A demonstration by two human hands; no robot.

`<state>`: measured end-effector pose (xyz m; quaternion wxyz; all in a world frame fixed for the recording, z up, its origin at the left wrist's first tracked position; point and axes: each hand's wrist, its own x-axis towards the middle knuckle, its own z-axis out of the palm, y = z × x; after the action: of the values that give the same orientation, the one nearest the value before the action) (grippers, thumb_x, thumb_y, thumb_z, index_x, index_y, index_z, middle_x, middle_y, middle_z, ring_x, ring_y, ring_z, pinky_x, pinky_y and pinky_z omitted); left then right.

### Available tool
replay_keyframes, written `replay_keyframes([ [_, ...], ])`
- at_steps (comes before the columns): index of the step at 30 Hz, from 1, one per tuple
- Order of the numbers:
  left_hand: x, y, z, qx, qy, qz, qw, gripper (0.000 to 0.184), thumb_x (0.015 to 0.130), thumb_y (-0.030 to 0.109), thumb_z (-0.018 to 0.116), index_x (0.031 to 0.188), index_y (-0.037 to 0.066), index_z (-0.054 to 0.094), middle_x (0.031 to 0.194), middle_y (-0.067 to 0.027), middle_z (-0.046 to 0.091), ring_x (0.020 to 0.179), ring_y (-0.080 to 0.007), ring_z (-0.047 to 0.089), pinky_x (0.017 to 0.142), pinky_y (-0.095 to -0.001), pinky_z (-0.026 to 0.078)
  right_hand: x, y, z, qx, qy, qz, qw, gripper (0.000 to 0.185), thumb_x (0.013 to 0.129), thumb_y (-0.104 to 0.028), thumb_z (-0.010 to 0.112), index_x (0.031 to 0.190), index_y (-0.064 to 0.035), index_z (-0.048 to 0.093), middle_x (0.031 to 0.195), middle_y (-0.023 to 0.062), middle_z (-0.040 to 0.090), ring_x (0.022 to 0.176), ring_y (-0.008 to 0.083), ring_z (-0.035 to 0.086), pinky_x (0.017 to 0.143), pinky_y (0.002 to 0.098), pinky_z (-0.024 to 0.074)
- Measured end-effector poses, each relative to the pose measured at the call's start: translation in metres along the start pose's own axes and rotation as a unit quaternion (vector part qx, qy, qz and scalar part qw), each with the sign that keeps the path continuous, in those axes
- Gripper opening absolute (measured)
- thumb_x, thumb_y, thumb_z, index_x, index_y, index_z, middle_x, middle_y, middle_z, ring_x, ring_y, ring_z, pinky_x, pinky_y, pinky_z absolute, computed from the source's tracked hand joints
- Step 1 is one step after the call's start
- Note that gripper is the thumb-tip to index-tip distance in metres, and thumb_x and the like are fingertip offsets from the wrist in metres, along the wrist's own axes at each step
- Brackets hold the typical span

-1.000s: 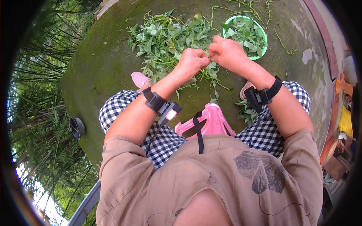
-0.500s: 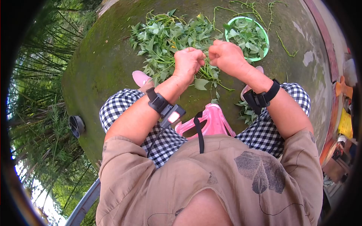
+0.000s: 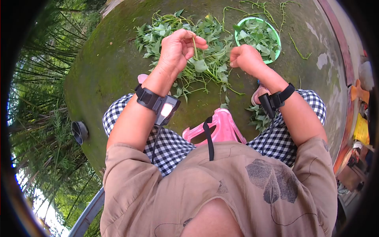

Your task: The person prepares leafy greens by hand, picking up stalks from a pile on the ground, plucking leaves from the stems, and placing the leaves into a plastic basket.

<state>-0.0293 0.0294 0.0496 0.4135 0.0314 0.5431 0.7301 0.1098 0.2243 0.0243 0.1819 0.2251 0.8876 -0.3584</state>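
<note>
My left hand (image 3: 177,50) is over the left part of a heap of leafy green vines (image 3: 213,33) on the mossy ground. Its thumb and fingers pinch a pale green stem (image 3: 195,46); a leaf shows just below it. My right hand (image 3: 248,59) is apart from it, fingers curled together, between the heap and the basket. Whatever those fingers hold, if anything, is hidden. Close above the right hand stands a round light-green basket (image 3: 280,43) with picked leaves (image 3: 258,37) inside.
Bare stems (image 3: 268,14) lie scattered behind the basket, and another stem (image 3: 298,47) is right of it. A pink plastic stool (image 3: 225,124) shows between my knees. More leaves (image 3: 258,120) lie by my right foot. A dark pot (image 3: 80,132) sits at the left edge.
My hands were close together over the heap and have moved apart. The left went up and left with the stem, its fingers loosening; the right shifted slightly right and down.
</note>
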Motion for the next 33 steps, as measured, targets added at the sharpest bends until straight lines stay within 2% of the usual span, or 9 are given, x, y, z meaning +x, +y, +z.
replay_keyframes([
  [3, 0.003, 0.007, -0.005, 0.01, -0.03, -0.009, 0.999, 0.012, 0.089, 0.01, 0.046, 0.085, 0.003, 0.055, 0.075, -0.015, 0.065, 0.076, -0.0252, 0.07, 0.038, -0.0212, 0.034, 0.002, 0.007, -0.003, -0.016, 0.008, 0.0, 1.0, 0.017, 0.065, -0.013, 0.076, 0.081, -0.0091, 0.069, 0.079, 0.0083, 0.069, 0.08, 0.0254, 0.065, 0.072, 0.0389, 0.0496],
  [4, 0.002, 0.006, -0.003, 0.045, -0.015, -0.019, 0.999, 0.014, 0.087, 0.007, 0.047, 0.092, 0.001, 0.057, 0.069, -0.0101, 0.061, 0.065, -0.0192, 0.067, 0.038, -0.0204, 0.033, 0.001, 0.009, -0.003, 0.004, 0.01, -0.016, 1.0, 0.017, 0.066, -0.013, 0.076, 0.081, -0.0085, 0.069, 0.079, 0.0083, 0.069, 0.079, 0.0249, 0.065, 0.071, 0.0385, 0.0496],
  [7, -0.005, -0.006, 0.011, 0.167, -0.006, -0.075, 0.983, 0.023, 0.084, 0.003, 0.048, 0.103, -0.001, 0.059, 0.067, -0.0069, 0.06, 0.053, -0.0115, 0.059, 0.038, -0.0199, 0.033, -0.001, 0.005, -0.004, 0.055, 0.003, -0.059, 0.997, 0.017, 0.066, -0.013, 0.075, 0.081, -0.007, 0.069, 0.076, 0.0081, 0.068, 0.076, 0.0233, 0.065, 0.07, 0.0374, 0.0494],
  [8, -0.007, -0.011, 0.014, 0.167, -0.027, -0.092, 0.981, 0.031, 0.081, 0.001, 0.048, 0.11, -0.002, 0.06, 0.066, -0.0041, 0.059, 0.046, -0.0072, 0.052, 0.037, -0.019, 0.033, -0.002, 0.003, -0.005, 0.068, -0.005, -0.068, 0.995, 0.017, 0.067, -0.013, 0.075, 0.081, -0.0066, 0.069, 0.075, 0.008, 0.068, 0.074, 0.0228, 0.065, 0.069, 0.037, 0.0493],
  [11, -0.009, -0.03, 0.015, 0.204, -0.041, -0.124, 0.97, 0.024, 0.082, 0.005, 0.052, 0.099, -0.002, 0.067, 0.065, -0.0011, 0.059, 0.046, -0.0062, 0.051, 0.038, -0.0179, 0.031, -0.004, -0.002, -0.004, 0.08, 0.002, -0.104, 0.991, 0.016, 0.068, -0.011, 0.074, 0.081, -0.0033, 0.068, 0.071, 0.0072, 0.067, 0.068, 0.0185, 0.063, 0.066, 0.0333, 0.0486],
  [15, -0.013, -0.031, 0.024, 0.255, -0.034, -0.118, 0.959, 0.019, 0.082, 0.011, 0.06, 0.096, 0.001, 0.069, 0.063, 0.0003, 0.059, 0.047, -0.004, 0.048, 0.039, -0.0183, 0.03, -0.005, -0.003, -0.004, 0.087, 0.008, -0.119, 0.989, 0.016, 0.069, -0.01, 0.073, 0.082, -0.0021, 0.068, 0.069, 0.0058, 0.066, 0.066, 0.0149, 0.061, 0.065, 0.0303, 0.0488],
  [20, -0.012, -0.052, 0.027, 0.258, -0.042, -0.084, 0.962, 0.014, 0.08, 0.012, 0.069, 0.09, 0.003, 0.069, 0.061, 0.0009, 0.058, 0.047, -0.0039, 0.047, 0.04, -0.0187, 0.03, -0.002, 0.001, 0.01, 0.142, 0.0, -0.132, 0.981, 0.016, 0.068, -0.011, 0.074, 0.082, -0.0047, 0.069, 0.072, 0.0065, 0.068, 0.067, 0.0181, 0.063, 0.065, 0.0329, 0.0489],
  [26, -0.01, -0.052, 0.021, 0.228, -0.021, -0.12, 0.966, 0.008, 0.079, 0.009, 0.068, 0.083, 0.002, 0.065, 0.063, 0.0006, 0.058, 0.046, -0.0055, 0.049, 0.038, -0.0194, 0.03, -0.005, -0.003, 0.017, 0.191, 0.017, -0.157, 0.969, 0.014, 0.068, -0.007, 0.074, 0.079, -0.0023, 0.067, 0.069, 0.0065, 0.066, 0.062, 0.0144, 0.06, 0.06, 0.0303, 0.0481],
  [33, -0.01, -0.049, 0.02, 0.208, -0.031, -0.122, 0.97, 0.007, 0.079, 0.006, 0.065, 0.084, 0.002, 0.064, 0.063, 0.0007, 0.057, 0.046, -0.0056, 0.049, 0.037, -0.0191, 0.031, -0.008, -0.005, 0.019, 0.244, 0.041, -0.148, 0.958, 0.012, 0.07, -0.006, 0.072, 0.08, -0.0014, 0.066, 0.067, 0.0041, 0.064, 0.063, 0.0114, 0.058, 0.06, 0.0286, 0.0476],
])
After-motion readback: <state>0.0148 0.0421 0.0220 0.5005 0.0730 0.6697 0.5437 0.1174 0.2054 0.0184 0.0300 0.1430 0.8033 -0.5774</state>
